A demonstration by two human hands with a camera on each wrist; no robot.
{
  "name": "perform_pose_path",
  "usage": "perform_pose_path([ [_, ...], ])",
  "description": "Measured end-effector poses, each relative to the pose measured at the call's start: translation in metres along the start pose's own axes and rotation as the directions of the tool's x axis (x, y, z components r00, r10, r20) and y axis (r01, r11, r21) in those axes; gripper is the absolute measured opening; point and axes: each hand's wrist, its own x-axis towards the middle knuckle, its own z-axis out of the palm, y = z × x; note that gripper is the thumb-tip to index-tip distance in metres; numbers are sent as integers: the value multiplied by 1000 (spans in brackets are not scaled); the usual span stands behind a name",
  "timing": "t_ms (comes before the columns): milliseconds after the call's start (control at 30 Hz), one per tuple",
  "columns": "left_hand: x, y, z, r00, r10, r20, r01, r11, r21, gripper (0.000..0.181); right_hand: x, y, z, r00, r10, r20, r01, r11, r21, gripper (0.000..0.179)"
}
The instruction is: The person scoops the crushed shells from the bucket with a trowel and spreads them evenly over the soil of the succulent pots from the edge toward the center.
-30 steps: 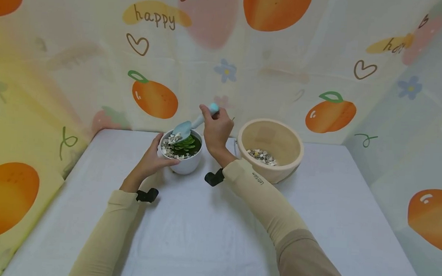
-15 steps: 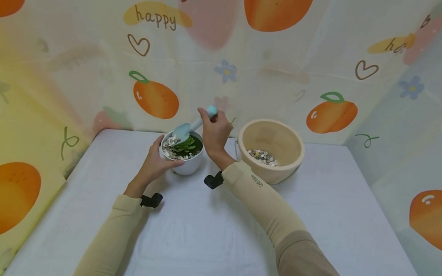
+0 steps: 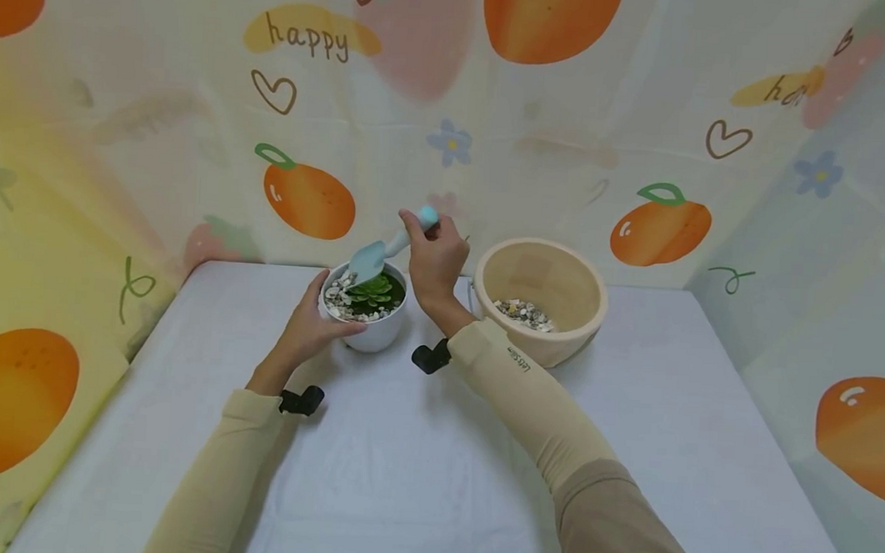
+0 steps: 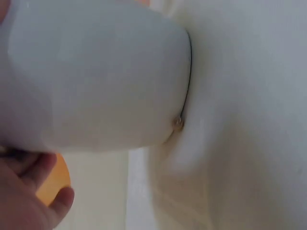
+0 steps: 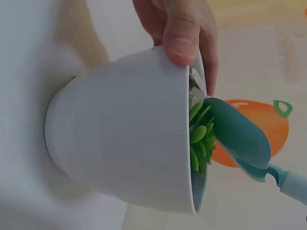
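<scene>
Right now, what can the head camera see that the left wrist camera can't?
Only the head view shows the right hand gripping a light-blue trowel, the green succulent, whitish pebbles and the beige planter with gravel inside. Only the left wrist view clearly shows a tiny brown lump by the white flowerpot's base. Both share that flowerpot, the left hand holding it, the white tablecloth and printed oranges.
</scene>
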Motion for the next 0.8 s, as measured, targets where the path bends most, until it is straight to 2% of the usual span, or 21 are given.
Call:
perform_pose_path([
  [100, -3, 4, 6, 998, 18, -53, -17, 1000, 24, 117, 1, -1, -1, 1000, -19, -5, 19, 1000, 1, 33],
  [200, -5, 5, 7, 997, 5, -73, 1, 997, 81, 118, 1, -1, -1, 1000, -27, -2, 27, 1000, 2, 32],
  [300, -3, 3, 5, 999, 11, -47, -6, 995, 95, 116, 0, -1, -1, 1000, -24, 7, 24, 1000, 5, 33],
  [400, 0, -1, -1, 1000, 20, -1, -20, 998, 52, 114, -1, 0, 0, 1000, -10, 23, 10, 1000, 12, 33],
  [533, 2, -5, -5, 998, -25, 51, 24, 1000, 8, 119, -6, 2, 2, 999, 17, 46, -18, 1000, 11, 33],
  [633, 2, -6, -4, 997, -50, 52, 49, 999, 6, 119, -9, 3, 4, 998, 9, 55, -10, 1000, 19, 32],
  [800, 1, -6, -2, 1000, -14, 22, 13, 1000, 2, 114, -7, 2, 4, 999, -42, 26, 41, 998, 52, 29],
])
